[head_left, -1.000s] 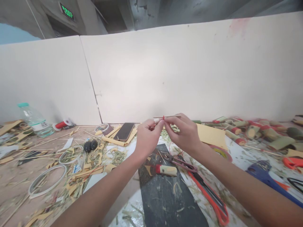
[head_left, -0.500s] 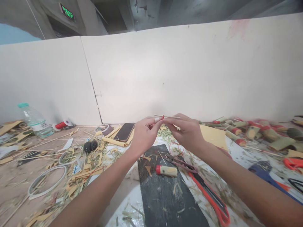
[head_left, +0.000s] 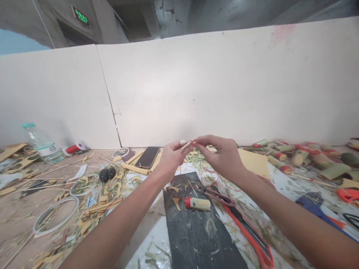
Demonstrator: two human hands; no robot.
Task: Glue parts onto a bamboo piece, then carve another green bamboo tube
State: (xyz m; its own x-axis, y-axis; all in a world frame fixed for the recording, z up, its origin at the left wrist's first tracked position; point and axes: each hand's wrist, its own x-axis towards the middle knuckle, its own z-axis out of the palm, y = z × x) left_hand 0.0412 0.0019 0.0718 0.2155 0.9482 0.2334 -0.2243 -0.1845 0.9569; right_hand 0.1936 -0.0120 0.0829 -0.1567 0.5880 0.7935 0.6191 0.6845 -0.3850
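My left hand (head_left: 170,160) and my right hand (head_left: 226,154) meet at the fingertips above the black board, both closed in a pinch. Red thread (head_left: 192,142) shows between the fingertips. A thin pale stick lies mostly hidden in my left fingers. My right thumb and forefinger pinch the thread. Loose loops of red thread (head_left: 211,178) trail below my right hand. On the black board (head_left: 193,231) rests a short bamboo piece (head_left: 198,203) with a red end. Beside it are scissors (head_left: 217,195) and a red utility knife (head_left: 252,237).
Bamboo tubes (head_left: 305,153) are heaped at the right. A phone (head_left: 147,157), white rings (head_left: 56,216), a red thread spool (head_left: 73,148) and a water bottle (head_left: 42,144) stand or lie to the left among shavings. A white partition (head_left: 196,86) rises behind the table.
The thin stick, earlier level across both hands, has turned and is now mostly hidden in my left hand. My right fingers have opened out slightly around the red thread.
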